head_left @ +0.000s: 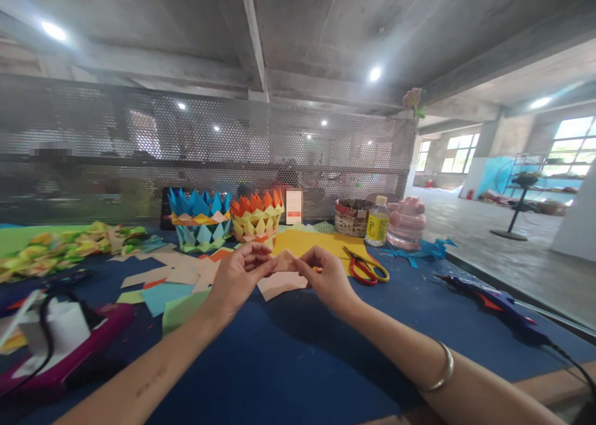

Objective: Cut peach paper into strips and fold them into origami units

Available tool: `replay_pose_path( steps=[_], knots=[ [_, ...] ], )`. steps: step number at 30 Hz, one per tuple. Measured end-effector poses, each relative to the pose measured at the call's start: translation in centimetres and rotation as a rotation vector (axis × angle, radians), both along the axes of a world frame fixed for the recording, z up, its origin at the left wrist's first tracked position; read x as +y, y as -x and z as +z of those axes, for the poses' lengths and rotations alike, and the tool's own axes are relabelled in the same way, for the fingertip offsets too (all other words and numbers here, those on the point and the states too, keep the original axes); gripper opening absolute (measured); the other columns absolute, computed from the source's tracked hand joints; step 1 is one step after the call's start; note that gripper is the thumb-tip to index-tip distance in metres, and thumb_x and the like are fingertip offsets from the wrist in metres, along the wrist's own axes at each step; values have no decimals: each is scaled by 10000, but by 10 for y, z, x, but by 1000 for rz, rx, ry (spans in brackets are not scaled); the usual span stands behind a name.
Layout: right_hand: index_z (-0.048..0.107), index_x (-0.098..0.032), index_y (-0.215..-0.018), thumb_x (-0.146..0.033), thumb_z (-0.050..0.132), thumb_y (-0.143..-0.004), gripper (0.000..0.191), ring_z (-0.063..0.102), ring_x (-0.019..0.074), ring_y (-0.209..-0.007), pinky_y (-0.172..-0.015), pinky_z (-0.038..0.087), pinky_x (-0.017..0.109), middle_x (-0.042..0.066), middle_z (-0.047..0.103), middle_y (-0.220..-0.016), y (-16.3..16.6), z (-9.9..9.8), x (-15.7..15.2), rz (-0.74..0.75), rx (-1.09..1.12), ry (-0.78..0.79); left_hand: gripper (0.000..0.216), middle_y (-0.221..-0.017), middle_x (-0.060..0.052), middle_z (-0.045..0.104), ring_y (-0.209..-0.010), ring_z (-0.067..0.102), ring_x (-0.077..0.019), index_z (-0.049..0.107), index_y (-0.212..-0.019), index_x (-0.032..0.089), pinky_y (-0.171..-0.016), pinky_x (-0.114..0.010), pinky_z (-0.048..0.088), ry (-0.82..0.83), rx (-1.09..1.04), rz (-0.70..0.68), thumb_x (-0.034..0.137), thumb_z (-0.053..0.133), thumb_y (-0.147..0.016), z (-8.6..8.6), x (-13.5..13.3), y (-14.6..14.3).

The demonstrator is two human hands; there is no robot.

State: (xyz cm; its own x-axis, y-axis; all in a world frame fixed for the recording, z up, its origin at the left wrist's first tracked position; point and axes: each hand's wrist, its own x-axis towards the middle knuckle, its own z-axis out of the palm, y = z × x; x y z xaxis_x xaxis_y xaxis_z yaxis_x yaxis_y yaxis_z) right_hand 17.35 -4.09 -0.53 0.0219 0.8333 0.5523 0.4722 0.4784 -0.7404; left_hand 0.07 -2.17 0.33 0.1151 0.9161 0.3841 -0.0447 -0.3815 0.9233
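Both hands pinch a small folded piece of peach paper point(285, 262) above the blue table. My left hand point(243, 275) is closed on its left end, thumb against fingertips. At its right end my right hand point(328, 278) is closed in the same way. Below the fingers lies a pale pink paper sheet point(282, 285). Just behind is a yellow sheet point(298, 242), with red and yellow scissors point(366, 268) resting on its right side. Loose paper pieces point(174, 268) in peach, blue and green are scattered left of my left hand.
Two folded-paper baskets, one blue point(199, 223) and one orange point(257, 217), stand behind. A round woven container point(352, 216), a yellow-labelled bottle point(377, 221) and a pink jug point(406, 223) stand at right. A glue gun point(498, 307) lies far right; a purple power strip point(93, 335) lies left.
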Motion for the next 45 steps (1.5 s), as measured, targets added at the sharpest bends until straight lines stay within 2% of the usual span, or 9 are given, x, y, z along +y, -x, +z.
replay_pose_path(
  steps=[4,8,12,15,23,27,34,40,45],
  knots=[
    [538,-168,-820,-365,580,-769,208,579,128,-609,-464,445,206,40,648,-712,2,3,-2,80,83,50,319,-683,14,637,-671,626,-141,556,-823,161,-667,-264,501,-10,10,11,296,726,-589,1,-1,0],
    [526,-167,-981,-361,575,-776,286,595,131,-617,-459,436,203,43,669,-743,3,5,-3,171,127,125,318,-693,11,634,-681,629,-150,562,-811,158,-680,-279,508,-34,21,31,302,726,-580,0,0,0],
    [610,-146,-838,-418,535,-799,285,594,124,-616,-487,432,207,43,656,-707,2,3,-1,222,53,150,310,-683,8,627,-679,626,-153,561,-820,159,-664,-279,509,-58,62,55,300,716,-591,-1,1,1],
    [612,-148,-712,-419,530,-804,297,595,122,-627,-549,442,220,37,655,-683,1,3,0,201,-18,115,305,-674,4,631,-677,629,-158,553,-827,161,-654,-278,509,-63,102,26,299,709,-604,-1,2,1],
    [627,-160,-723,-324,551,-808,200,602,132,-638,-609,434,238,32,669,-673,-2,6,-2,116,-162,6,296,-721,-42,678,-673,644,-176,633,-826,141,-670,-299,510,24,231,-120,364,679,-638,-4,2,2],
    [628,-174,-720,-270,550,-806,151,589,126,-631,-592,419,230,18,671,-677,-3,6,-2,97,-212,0,229,-656,-37,680,-633,638,-177,663,-732,153,-646,-294,504,21,306,-89,363,673,-643,-6,4,4],
    [629,-180,-713,-228,559,-779,107,575,129,-613,-573,394,229,14,666,-669,-4,6,0,13,-262,-16,225,-603,-31,681,-572,635,-173,665,-667,158,-608,-295,511,67,251,-78,362,715,-589,-3,4,4],
    [631,-183,-728,-245,553,-791,118,561,122,-599,-581,375,227,11,672,-669,-9,3,3,-14,-304,-52,240,-646,-44,699,-607,643,-185,682,-703,158,-611,-285,492,33,311,-66,376,699,-605,-3,5,6],
    [636,-185,-745,-284,529,-814,161,539,108,-579,-576,364,216,5,661,-659,-11,-1,7,-6,-316,-85,236,-589,-41,681,-548,630,-176,661,-643,155,-569,-279,491,36,303,-56,387,692,-611,-4,6,8]
  ],
)
